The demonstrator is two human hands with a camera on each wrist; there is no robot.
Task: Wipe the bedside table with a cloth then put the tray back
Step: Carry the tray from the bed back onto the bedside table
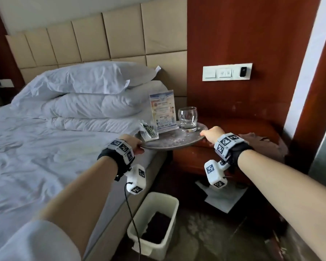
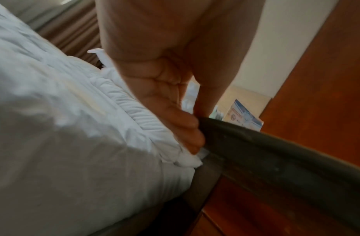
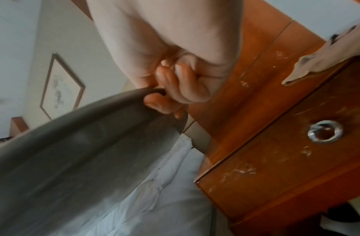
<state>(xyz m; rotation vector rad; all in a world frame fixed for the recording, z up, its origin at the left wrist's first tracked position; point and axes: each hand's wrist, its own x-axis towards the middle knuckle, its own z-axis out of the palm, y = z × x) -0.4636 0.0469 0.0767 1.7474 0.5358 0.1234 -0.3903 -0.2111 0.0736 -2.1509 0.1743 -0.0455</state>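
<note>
So the round metal tray (image 1: 174, 139) is gripped by both hands at opposite ends of its rim. The left hand (image 1: 135, 144) is curled round the rim on the bed side, fingers underneath, thumb on top, and the right hand (image 1: 212, 134) is clamped on the rim the same way at the table side. The tray is held level, part over the bed edge and part over the bedside table's (image 1: 252, 129) left front corner. Whether it's lifted clear can't be told. A glass (image 1: 188, 118), a card stand (image 1: 163, 111) and a small clear holder (image 1: 149, 130) are riding on it. The cloth (image 1: 262, 142) is lying at the table's right front edge, just past the right hand, so probably that hand would be the one nearer to it once the tray is set down.
</note>
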